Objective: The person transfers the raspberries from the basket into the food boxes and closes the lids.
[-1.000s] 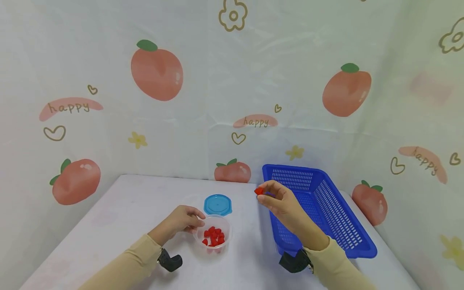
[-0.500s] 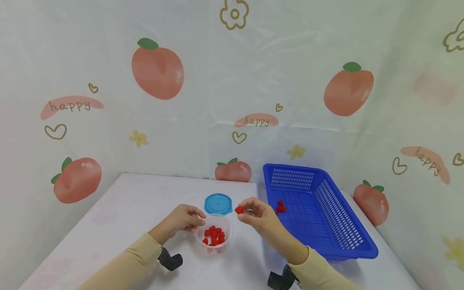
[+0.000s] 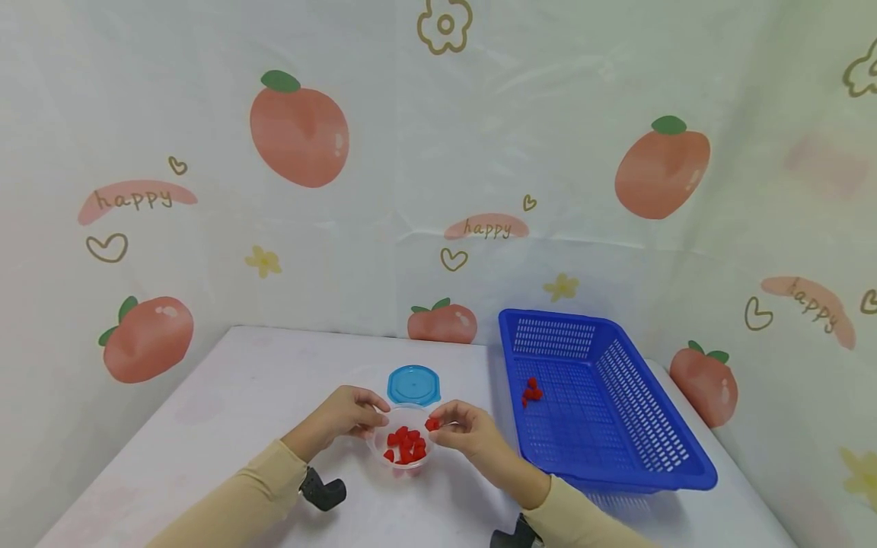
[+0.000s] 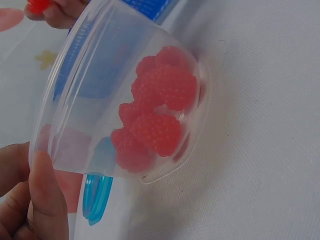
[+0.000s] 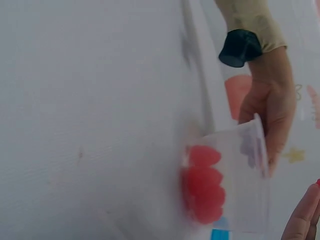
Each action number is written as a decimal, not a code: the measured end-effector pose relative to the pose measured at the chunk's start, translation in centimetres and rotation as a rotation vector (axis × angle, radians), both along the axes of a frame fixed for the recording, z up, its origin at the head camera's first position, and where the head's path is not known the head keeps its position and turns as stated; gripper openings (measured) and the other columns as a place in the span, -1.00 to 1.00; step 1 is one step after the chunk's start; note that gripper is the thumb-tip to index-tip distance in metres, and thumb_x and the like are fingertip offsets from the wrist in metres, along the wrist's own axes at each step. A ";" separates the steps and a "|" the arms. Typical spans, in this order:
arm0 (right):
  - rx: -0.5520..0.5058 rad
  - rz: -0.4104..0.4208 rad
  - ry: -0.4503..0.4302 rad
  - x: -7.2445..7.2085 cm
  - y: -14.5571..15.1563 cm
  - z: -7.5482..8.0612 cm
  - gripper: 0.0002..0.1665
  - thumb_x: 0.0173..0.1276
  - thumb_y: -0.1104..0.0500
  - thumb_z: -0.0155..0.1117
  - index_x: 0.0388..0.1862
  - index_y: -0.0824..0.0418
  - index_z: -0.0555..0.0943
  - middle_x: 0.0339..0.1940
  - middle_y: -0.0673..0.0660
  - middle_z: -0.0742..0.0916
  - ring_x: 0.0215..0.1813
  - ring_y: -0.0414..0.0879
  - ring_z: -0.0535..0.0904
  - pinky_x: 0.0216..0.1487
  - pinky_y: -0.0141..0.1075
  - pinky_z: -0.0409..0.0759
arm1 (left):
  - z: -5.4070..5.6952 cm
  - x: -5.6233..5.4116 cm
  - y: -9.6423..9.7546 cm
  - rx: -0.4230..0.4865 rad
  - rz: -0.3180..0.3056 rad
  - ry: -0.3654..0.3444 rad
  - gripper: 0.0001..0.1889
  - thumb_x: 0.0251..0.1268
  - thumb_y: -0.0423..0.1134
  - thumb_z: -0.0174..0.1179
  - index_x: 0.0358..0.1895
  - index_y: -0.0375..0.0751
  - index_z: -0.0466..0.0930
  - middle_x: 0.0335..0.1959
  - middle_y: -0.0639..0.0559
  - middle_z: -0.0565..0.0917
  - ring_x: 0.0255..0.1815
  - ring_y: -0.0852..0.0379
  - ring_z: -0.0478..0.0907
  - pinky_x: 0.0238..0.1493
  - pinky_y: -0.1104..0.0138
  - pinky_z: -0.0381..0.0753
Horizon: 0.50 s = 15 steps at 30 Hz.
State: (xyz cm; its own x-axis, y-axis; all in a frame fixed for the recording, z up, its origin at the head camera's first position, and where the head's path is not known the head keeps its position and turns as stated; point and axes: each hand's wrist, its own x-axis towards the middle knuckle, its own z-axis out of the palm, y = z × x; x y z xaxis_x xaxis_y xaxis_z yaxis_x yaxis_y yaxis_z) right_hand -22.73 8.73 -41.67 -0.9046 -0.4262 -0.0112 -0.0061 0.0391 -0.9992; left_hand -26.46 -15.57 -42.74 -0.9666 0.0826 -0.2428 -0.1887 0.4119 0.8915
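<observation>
My left hand (image 3: 348,413) pinches the left rim of a clear round plastic tub (image 3: 384,457); in the left wrist view its thumb (image 4: 47,195) lies against the tub's wall. Several raspberries (image 4: 162,132) are heaped on the tub's bottom. Over the tub's right rim, my right hand (image 3: 473,438) pinches a single raspberry (image 3: 432,424) between thumb and fingers. Only the fingertips (image 5: 302,212) of that hand show in the right wrist view, with a sliver of red at them.
Behind the tub a blue lid (image 3: 414,385) lies flat on the white table (image 3: 274,365). To the right stands a blue slotted basket (image 3: 658,411), with several raspberries (image 3: 532,391) near its left side. A printed cloth (image 3: 370,152) hangs behind the table.
The right hand has moved left and down from the basket to the tub, carrying the raspberry. Raspberries in the basket have come into sight. My left hand stays on the rim.
</observation>
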 end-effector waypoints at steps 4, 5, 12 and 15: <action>0.027 -0.009 -0.015 -0.4 -0.1 -1.0 -0.65 0.24 0.30 0.35 -0.02 0.40 0.53 -0.21 0.04 0.65 -0.23 -0.16 0.55 -0.07 -0.42 0.62 | 0.0 0.0 0.0 0.001 -0.001 -0.003 -0.80 0.15 -0.30 0.36 -0.17 -0.27 0.66 -0.49 -0.08 0.64 -0.62 0.12 0.47 -0.48 0.40 0.61; 0.036 -0.010 -0.016 -0.5 -0.2 -1.2 -0.65 0.24 0.30 0.35 -0.02 0.40 0.53 -0.21 0.03 0.65 -0.23 -0.17 0.56 -0.06 -0.42 0.62 | 0.0 0.0 0.0 0.001 -0.002 -0.004 -0.80 0.15 -0.30 0.36 -0.16 -0.27 0.66 -0.49 -0.08 0.64 -0.63 0.12 0.47 -0.48 0.40 0.61; 0.057 0.003 0.003 -0.7 -0.2 -1.7 -0.63 0.21 0.33 0.33 -0.02 0.43 0.53 -0.22 0.05 0.67 -0.25 -0.19 0.58 -0.09 -0.42 0.64 | -0.1 -0.1 0.0 0.003 0.006 -0.004 -0.80 0.15 -0.29 0.36 -0.16 -0.26 0.66 -0.48 -0.07 0.64 -0.62 0.11 0.48 -0.48 0.40 0.62; 0.057 0.012 -0.001 -0.6 -0.2 -1.6 -0.63 0.21 0.34 0.33 -0.01 0.43 0.53 -0.22 0.06 0.68 -0.25 -0.19 0.58 -0.08 -0.41 0.65 | 0.0 0.0 0.1 0.002 0.007 -0.006 -0.80 0.15 -0.30 0.36 -0.16 -0.26 0.66 -0.48 -0.07 0.64 -0.62 0.11 0.48 -0.47 0.40 0.62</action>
State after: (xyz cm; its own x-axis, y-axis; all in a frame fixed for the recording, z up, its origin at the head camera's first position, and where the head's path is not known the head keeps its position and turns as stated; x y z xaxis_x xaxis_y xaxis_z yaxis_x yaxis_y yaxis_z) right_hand -23.32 8.49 -43.26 -0.8995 -0.4353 -0.0368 -0.0058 0.0962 -0.9953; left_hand -26.48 -15.48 -42.79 -0.9657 0.0758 -0.2483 -0.1970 0.4089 0.8910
